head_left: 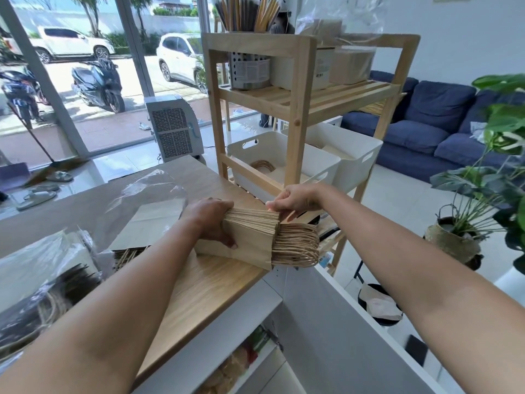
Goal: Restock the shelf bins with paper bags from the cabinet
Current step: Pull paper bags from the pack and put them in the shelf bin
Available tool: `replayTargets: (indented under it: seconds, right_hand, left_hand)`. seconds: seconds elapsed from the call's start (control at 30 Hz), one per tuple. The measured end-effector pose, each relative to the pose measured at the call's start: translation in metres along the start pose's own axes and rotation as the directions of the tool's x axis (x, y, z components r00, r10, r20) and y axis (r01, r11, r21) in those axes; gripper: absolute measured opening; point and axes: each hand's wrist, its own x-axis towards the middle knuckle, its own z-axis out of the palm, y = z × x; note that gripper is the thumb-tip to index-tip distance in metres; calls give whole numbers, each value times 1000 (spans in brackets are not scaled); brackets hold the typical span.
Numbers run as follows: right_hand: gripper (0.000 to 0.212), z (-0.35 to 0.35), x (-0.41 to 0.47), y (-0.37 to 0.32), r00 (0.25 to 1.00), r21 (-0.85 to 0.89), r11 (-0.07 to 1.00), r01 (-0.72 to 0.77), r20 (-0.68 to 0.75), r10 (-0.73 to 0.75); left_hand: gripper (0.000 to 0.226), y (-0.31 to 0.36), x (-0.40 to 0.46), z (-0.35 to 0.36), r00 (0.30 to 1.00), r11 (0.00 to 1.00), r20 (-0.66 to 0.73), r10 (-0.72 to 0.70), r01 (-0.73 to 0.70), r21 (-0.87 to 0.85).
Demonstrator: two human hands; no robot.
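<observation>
- We hold a thick stack of kraft paper bags at the corner of the wooden countertop, their twisted paper handles fanning out past the counter edge toward the shelf.
- Our left hand wraps over the stack's far end, fingers curled down the near face and pressed flat against it, which keeps the bags squared and stops them sliding apart.
- Our right hand pinches the top edges of the bags just where the handles begin, thumb and fingers closed on the paper; we judge this steadies the open ends before a lift.
- The wooden shelf unit stands just beyond, and its lower tier carries two white bins, both near the stack.
- The nearer bin seems to hold only a few bags and a coil of handles, though its contents are partly hidden by the shelf post.
- Torn clear plastic wrap and another flat bag lie on the counter beside the stack, likely the opened packaging.
</observation>
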Motion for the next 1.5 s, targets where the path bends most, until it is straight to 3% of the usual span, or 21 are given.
replayTargets:
  seconds: [0.1,0.2,0.33,0.43,0.5,0.57,0.67,0.73,0.83,0.97,1.03,1.13,1.3,1.4,1.5]
  right_hand:
    - [54,3,-15,3,984,-114,990,86,-144,-102]
    - [88,4,-27,14,945,-243,963,117,-271,-183]
    - [139,4,-36,39,911,75,969,233,-366,-191]
    - [154,8,-35,48,936,278,937,213,-334,-114]
    - [145,16,-28,44,964,316,932,180,-245,-103]
    - [117,23,-20,32,975,370,912,176,-190,-111]
    - [56,24,-14,11,976,472,855,214,-141,-166]
    - [44,20,-16,0,967,443,862,247,-173,-188]
    - [44,13,-18,-8,930,348,877,332,-278,-241]
    - [60,16,-9,-1,910,229,904,361,-297,-288]
    - [65,23,-4,7,931,251,915,316,-269,-248]
    - [60,31,-3,15,950,304,912,275,-231,-209]
    - [73,27,-5,18,967,264,939,219,-185,-174]
    - [73,28,-6,19,968,270,939,213,-185,-167]
    - [71,31,-6,20,962,288,929,231,-212,-173]
  left_hand:
    - [68,1,-1,2,999,999,-25,-23,22,-43]
    - [65,-4,-3,2,993,985,-72,-92,80,-154]
    - [64,-21,-8,2,960,856,-131,-246,152,-494]
    - [61,-25,-16,5,920,593,-101,-380,158,-790]
    - [47,-19,-23,9,914,416,-61,-401,122,-901]
    - [36,-13,-26,14,914,315,-45,-403,93,-945]
    - [35,-5,-30,23,912,216,-21,-410,75,-973]
    - [44,-3,-30,29,907,168,-27,-419,48,-985]
    - [48,4,-34,29,903,142,-26,-429,39,-989]
    - [48,11,-33,45,902,280,-7,-432,127,-952]
    - [65,14,-34,60,912,333,33,-409,182,-925]
    - [78,14,-34,69,917,288,44,-396,169,-943]
    - [105,-14,-30,60,961,346,132,-245,213,-914]
    - [98,-37,-28,38,987,293,114,-117,144,-945]
    - [89,-52,-27,24,988,317,142,-66,156,-936]
